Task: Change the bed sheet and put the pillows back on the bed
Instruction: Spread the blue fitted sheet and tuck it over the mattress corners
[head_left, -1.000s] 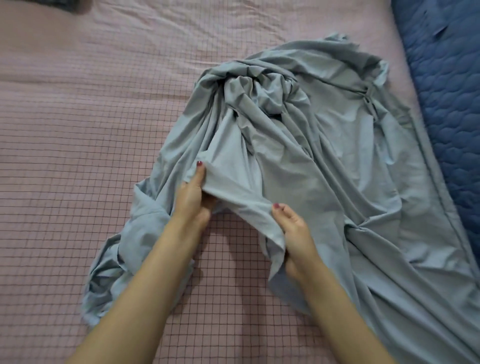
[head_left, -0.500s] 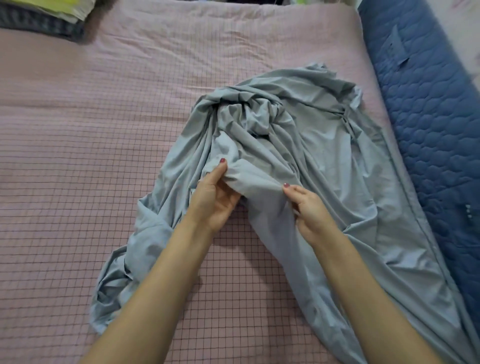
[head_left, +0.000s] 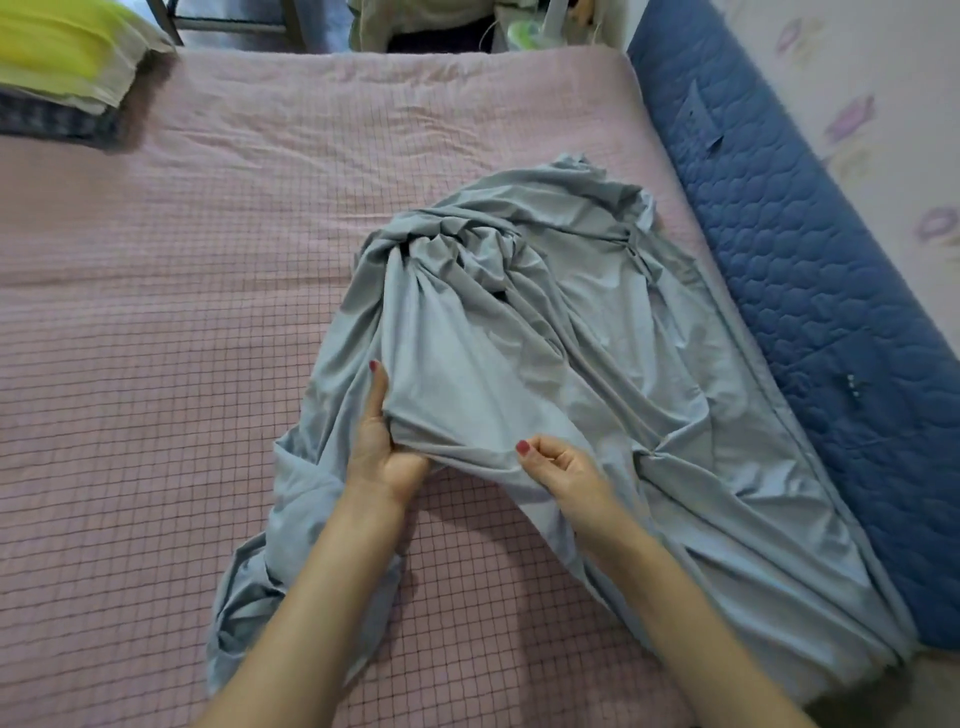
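The left hand (head_left: 382, 447) gripped a fold of the grey-blue sheet (head_left: 597, 374), its fingers hidden beneath the cloth, thumb pointing to twelve o'clock. The right hand (head_left: 563, 470) pinched the same fold at three o'clock of the left. The sheet lay crumpled on the pink checked bed (head_left: 156, 312).

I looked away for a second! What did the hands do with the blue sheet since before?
Both hands kept gripping the same fold of the grey-blue sheet. The left hand and right hand spread slightly, stretching the fold. The bunched sheet stayed on the pink checked bed cover.
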